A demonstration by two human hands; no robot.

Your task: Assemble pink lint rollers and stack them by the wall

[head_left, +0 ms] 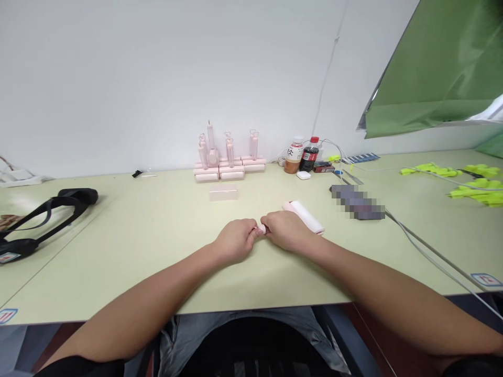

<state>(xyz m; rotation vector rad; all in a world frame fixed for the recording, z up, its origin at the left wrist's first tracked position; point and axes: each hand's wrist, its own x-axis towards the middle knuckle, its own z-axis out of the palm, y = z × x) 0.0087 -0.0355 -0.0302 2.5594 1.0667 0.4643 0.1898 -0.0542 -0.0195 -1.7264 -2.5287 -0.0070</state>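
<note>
Pinching a pink bit [262, 229] in closed fingers [252, 238] of left hand [236, 240] and right hand [286, 229], behind the desk's front edge [58, 314]. Probably best keeping it level.

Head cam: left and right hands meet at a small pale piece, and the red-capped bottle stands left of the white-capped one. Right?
One slip: the red-capped bottle stands to the right of the white-capped bottle, as the head view shows. The left hand and right hand do meet at the small pale piece.
</note>
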